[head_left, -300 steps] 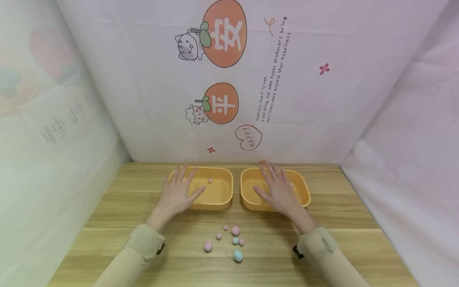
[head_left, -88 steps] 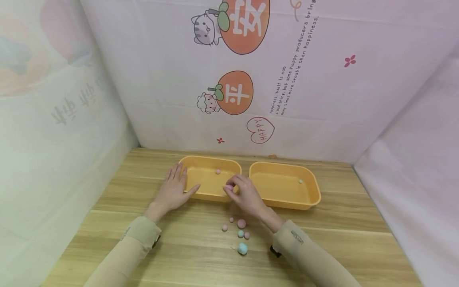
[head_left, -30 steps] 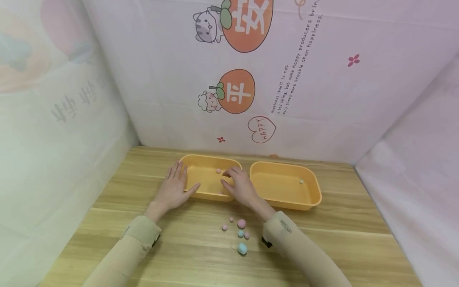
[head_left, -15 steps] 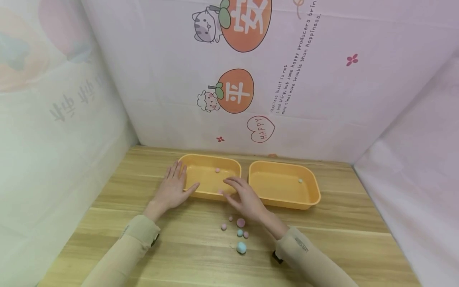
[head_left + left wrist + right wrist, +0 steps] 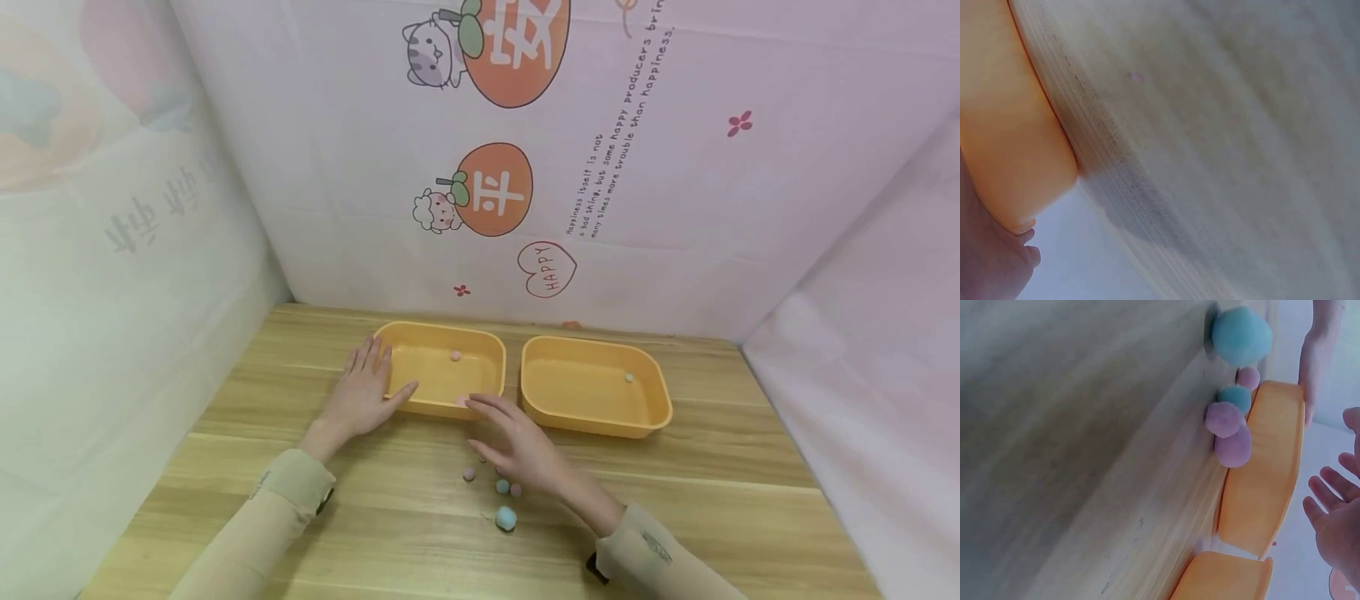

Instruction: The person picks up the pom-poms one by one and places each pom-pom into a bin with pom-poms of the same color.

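My left hand (image 5: 360, 396) rests on the left end of the left yellow tray (image 5: 441, 329), fingers straight and spread. Over the table in front of that tray's near right corner is my right hand (image 5: 528, 450), fingers parted and loosely bent, holding nothing. On the wood near it lie a large blue pompom (image 5: 506, 518), a small blue pompom (image 5: 502, 486) and pink pompoms (image 5: 468, 474). In the right wrist view a bigger pink pompom (image 5: 1234, 447) shows; the right hand mostly hides it from the head view. Inside the left tray are two pink pompoms (image 5: 455, 356).
A second yellow tray (image 5: 596, 425) stands to the right, with one small pale green pompom (image 5: 629, 378) inside. A narrow gap parts the trays. Printed white cloth (image 5: 637, 275) hangs behind the wooden table (image 5: 375, 525) and along both sides.
The pink pompom my right hand pinched earlier now lies in the left tray. That hand has let go and drawn back toward the pompoms on the table. My left hand stays on the tray.
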Motion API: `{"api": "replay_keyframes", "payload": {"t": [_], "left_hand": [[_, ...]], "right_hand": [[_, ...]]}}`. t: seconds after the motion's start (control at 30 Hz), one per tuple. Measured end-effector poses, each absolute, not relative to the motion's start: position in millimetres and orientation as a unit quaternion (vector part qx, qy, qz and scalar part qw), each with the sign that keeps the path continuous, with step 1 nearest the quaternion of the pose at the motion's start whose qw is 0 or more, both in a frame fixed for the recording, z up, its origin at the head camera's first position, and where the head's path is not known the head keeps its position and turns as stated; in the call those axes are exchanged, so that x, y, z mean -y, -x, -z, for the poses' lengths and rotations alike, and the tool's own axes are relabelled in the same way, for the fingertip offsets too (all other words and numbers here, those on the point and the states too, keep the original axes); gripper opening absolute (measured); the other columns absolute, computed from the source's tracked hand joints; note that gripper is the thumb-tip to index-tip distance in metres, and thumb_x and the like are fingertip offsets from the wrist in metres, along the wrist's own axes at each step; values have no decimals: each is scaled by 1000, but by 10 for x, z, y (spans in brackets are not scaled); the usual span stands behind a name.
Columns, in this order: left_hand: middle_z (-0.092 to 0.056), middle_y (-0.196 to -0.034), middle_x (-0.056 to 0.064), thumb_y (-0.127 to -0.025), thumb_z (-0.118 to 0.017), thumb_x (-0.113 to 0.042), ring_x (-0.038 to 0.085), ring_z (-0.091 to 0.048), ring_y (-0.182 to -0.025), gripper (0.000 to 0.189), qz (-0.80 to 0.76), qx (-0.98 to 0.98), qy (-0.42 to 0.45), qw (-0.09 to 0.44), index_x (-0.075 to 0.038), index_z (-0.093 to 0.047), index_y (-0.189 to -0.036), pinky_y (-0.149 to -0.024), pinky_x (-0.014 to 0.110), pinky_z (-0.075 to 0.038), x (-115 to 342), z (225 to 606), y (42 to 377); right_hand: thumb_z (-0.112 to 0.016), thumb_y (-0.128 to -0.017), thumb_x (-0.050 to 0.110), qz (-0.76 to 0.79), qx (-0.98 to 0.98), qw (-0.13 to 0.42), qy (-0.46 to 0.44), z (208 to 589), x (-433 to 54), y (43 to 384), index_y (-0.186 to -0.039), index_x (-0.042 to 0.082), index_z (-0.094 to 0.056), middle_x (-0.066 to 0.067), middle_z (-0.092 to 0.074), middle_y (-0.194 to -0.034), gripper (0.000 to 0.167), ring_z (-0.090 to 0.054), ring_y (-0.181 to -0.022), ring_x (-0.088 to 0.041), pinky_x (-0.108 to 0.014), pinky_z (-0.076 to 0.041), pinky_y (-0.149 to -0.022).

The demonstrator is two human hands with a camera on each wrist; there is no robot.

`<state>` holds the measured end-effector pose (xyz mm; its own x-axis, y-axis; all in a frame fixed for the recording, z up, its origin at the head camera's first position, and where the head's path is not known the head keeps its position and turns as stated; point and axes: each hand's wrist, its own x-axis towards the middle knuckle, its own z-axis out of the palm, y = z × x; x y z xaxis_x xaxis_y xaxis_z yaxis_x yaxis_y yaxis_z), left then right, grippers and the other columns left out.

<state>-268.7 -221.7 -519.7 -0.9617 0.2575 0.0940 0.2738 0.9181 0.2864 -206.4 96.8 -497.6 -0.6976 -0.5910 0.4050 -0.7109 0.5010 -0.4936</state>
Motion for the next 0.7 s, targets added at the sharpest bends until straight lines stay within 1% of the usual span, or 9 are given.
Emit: {"api": "replay_keyframes", "payload": {"t": [0.13, 0.23, 0.33, 0.5, 0.7], "left_hand": [[-7, -183, 30, -111, -43, -68, 47, -3, -173, 99, 153, 978, 137, 26, 9, -23, -170, -141, 63, -5, 2213, 5190, 2682], [-8, -183, 30, -111, -44, -67, 47, -3, -173, 99, 155, 978, 137, 29, 9, -23, -170, -141, 64, -6, 2207, 5184, 2680], [-8, -182, 30, -111, -44, -67, 47, -3, -173, 99, 154, 978, 137, 31, 10, -24, -170, -141, 64, -8, 2201, 5183, 2681], [-7, -182, 30, -111, -44, -67, 47, -3, -173, 99, 158, 977, 137, 30, 10, -23, -170, -141, 65, -8, 2201, 5192, 2684], [-7, -183, 29, -110, -43, -68, 46, -2, -173, 100, 162, 977, 136, 32, 10, -24, -170, -141, 64, -7, 2206, 5198, 2689]], "right_hand": [[-85, -98, 14, -318, 860, 74, -392, 4970, -1017, 1981, -157, 7, -58, -19, -58, -161, 66, -63, -144, -37, -47, -62, -111], [-83, -100, 18, -314, 865, 55, -389, 4966, -1059, 1929, -158, 8, -57, -16, -57, -163, 65, -60, -147, -37, -48, -60, -114], [-83, -100, 20, -309, 868, 52, -386, 4976, -1104, 1892, -158, 6, -57, -16, -58, -162, 65, -60, -147, -36, -50, -58, -116], [-85, -97, 16, -312, 869, 49, -381, 5019, -1195, 1857, -156, 1, -58, -21, -58, -161, 66, -60, -147, -40, -54, -58, -115], [-86, -96, 16, -312, 876, 36, -366, 5081, -1320, 1825, -158, 3, -56, -21, -55, -165, 71, -57, -150, -42, -60, -54, -118]]}}
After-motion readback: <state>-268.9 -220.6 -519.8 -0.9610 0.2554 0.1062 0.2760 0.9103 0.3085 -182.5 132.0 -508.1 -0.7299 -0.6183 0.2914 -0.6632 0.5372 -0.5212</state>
